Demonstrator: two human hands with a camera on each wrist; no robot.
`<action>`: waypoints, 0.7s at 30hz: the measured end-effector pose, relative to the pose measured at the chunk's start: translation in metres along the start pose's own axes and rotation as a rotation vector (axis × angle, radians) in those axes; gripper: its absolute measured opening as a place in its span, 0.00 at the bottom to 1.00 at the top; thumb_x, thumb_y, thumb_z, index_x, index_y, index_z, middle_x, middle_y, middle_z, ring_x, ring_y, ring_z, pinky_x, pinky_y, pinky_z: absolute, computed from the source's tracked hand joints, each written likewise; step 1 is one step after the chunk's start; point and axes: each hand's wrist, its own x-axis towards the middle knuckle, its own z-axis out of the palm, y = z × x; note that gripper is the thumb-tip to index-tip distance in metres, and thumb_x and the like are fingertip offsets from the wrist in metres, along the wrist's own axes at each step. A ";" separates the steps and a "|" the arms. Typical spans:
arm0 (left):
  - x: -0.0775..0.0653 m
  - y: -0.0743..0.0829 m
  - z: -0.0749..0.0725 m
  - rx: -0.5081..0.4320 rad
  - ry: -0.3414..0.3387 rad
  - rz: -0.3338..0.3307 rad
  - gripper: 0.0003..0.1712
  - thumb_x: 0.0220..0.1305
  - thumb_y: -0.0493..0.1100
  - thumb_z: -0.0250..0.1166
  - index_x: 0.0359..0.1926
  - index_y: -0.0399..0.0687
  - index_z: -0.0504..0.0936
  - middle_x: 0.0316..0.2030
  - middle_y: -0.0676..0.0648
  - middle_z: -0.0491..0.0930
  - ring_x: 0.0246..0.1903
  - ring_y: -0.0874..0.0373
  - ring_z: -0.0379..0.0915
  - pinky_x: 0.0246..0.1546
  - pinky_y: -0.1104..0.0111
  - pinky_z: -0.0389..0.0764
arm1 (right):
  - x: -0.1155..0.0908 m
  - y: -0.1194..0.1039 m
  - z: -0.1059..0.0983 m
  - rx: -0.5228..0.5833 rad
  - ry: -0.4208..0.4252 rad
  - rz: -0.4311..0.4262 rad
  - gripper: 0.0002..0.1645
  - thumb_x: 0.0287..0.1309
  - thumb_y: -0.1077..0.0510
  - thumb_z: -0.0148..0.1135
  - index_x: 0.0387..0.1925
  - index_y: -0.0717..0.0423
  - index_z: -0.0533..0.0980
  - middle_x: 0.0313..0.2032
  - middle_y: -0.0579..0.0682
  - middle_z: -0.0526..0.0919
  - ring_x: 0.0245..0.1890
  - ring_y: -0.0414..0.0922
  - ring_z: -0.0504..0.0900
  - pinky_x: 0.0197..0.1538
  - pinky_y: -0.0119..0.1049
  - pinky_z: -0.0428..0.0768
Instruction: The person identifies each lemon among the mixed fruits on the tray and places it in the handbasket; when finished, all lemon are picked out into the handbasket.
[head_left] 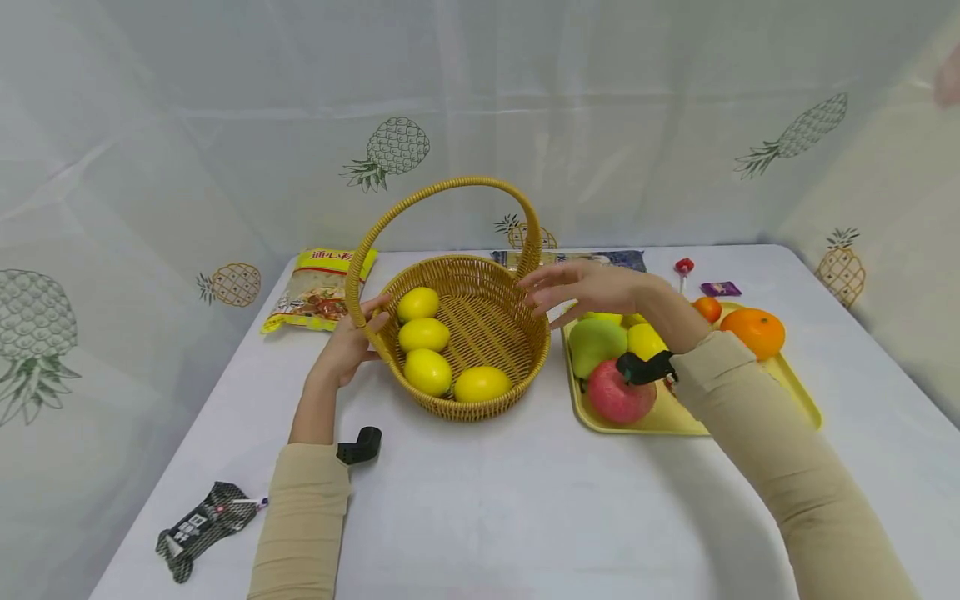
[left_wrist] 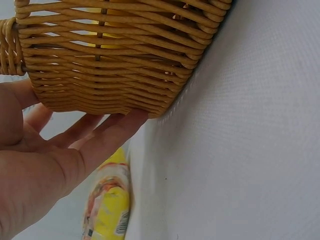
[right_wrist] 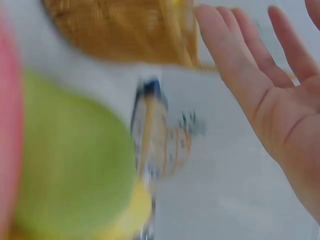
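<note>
A brown wicker basket (head_left: 487, 325) with a tall arched handle (head_left: 450, 185) stands on the white table, several yellow lemons (head_left: 423, 335) lying along its left and front inside. My left hand (head_left: 351, 342) is at the basket's left side; in the left wrist view its extended fingers (left_wrist: 107, 137) lie along the woven wall. At the right rim, by the foot of the handle, is my right hand (head_left: 581, 287), its fingers stretched toward the basket. The right wrist view shows that palm (right_wrist: 290, 110) with nothing in it.
Right of the basket, a yellow tray (head_left: 682, 425) holds a green pear (head_left: 597, 343), a red apple (head_left: 621, 393), an orange (head_left: 753, 332) and other fruit. A yellow food packet (head_left: 318, 287) lies back left, a dark packet (head_left: 600, 258) behind. A black patterned package (head_left: 206, 525) lies front left.
</note>
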 end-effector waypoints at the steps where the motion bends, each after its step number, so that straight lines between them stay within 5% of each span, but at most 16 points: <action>1: 0.000 0.000 0.000 -0.001 -0.001 0.000 0.30 0.77 0.44 0.48 0.75 0.45 0.55 0.72 0.39 0.51 0.68 0.37 0.51 0.55 0.37 0.67 | -0.008 0.003 -0.007 0.027 0.033 -0.013 0.30 0.71 0.57 0.53 0.69 0.62 0.60 0.65 0.63 0.65 0.61 0.57 0.69 0.58 0.55 0.72; 5: 0.000 0.000 0.000 -0.004 -0.005 0.001 0.30 0.77 0.45 0.48 0.75 0.45 0.55 0.73 0.40 0.51 0.67 0.38 0.52 0.55 0.37 0.67 | -0.043 0.016 -0.034 0.066 0.174 -0.030 0.30 0.73 0.53 0.48 0.70 0.59 0.58 0.64 0.61 0.66 0.59 0.53 0.72 0.60 0.58 0.69; 15: -0.001 0.002 0.000 0.010 -0.004 0.000 0.30 0.77 0.45 0.47 0.75 0.46 0.54 0.72 0.39 0.51 0.67 0.38 0.53 0.55 0.38 0.67 | -0.121 0.068 -0.075 -0.031 0.523 0.041 0.31 0.74 0.44 0.43 0.71 0.52 0.56 0.64 0.52 0.65 0.53 0.34 0.75 0.58 0.40 0.74; 21: -0.001 0.003 0.001 0.015 0.000 -0.006 0.30 0.77 0.45 0.46 0.75 0.46 0.54 0.72 0.38 0.51 0.67 0.38 0.52 0.55 0.39 0.68 | -0.139 0.093 -0.071 -0.228 0.656 0.167 0.41 0.69 0.38 0.48 0.72 0.58 0.54 0.67 0.61 0.61 0.58 0.49 0.72 0.59 0.44 0.73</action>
